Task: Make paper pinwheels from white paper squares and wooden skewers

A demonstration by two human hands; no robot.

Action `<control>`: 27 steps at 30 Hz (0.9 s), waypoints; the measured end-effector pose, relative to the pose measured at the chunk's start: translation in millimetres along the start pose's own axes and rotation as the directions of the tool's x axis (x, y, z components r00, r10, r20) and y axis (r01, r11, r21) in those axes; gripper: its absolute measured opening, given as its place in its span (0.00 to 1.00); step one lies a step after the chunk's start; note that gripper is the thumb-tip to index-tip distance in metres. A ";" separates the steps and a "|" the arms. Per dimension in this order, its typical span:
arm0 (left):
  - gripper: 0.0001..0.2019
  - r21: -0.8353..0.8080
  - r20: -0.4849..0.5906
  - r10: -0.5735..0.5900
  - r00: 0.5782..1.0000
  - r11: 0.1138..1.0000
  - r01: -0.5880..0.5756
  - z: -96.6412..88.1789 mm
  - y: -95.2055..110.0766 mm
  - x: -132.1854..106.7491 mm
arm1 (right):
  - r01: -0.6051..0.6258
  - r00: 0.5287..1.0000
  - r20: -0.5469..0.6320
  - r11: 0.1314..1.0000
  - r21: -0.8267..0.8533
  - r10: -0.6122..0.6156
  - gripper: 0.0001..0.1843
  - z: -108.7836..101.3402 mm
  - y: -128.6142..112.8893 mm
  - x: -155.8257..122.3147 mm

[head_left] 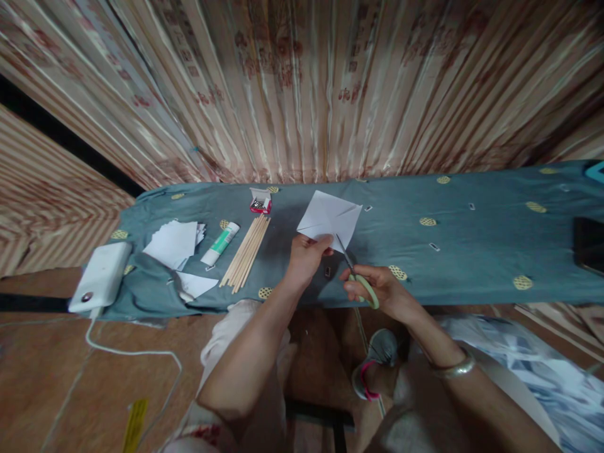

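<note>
- Left hand [304,255] pinches the near edge of a creased white paper square [328,215] (light, likely floppy, tearable; best held by edges) above teal patterned cloth [472,258].
- Right hand [384,288] grips green-handled metal scissors [348,259], blades at the paper.

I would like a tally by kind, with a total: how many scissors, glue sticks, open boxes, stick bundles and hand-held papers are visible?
Scissors: 1 pair
Glue stick: 1
Open box: 1
Stick bundle: 1
Held paper: 1
Total: 5

Cloth [472,251] open R of scissors [350,264], sticks [246,255] block L.
</note>
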State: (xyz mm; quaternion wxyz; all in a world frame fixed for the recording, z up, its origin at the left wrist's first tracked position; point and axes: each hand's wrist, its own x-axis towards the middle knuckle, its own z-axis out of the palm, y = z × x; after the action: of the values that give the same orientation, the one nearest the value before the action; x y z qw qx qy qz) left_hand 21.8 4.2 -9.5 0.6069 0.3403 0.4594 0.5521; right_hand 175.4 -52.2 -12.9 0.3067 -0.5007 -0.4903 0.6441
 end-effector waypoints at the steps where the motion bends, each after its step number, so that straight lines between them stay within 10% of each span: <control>1: 0.09 0.001 0.005 0.000 1.000 1.000 0.000 0.2 0.0 -0.5 | 0.006 1.000 0.000 1.000 -0.008 -0.006 0.25 -0.1 0.1 0.0; 27: 0.09 0.024 0.048 -0.002 0.999 1.000 0.001 0.5 -3.1 -2.4 | 0.047 0.999 -0.011 0.999 -0.021 -0.047 0.24 -1.8 2.1 1.3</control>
State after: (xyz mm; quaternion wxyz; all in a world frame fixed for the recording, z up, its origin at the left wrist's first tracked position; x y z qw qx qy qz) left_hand 23.5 1.3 -11.7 0.6142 0.3602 0.4514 0.5378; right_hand 176.9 -51.1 -15.4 0.3195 -0.4956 -0.5068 0.6289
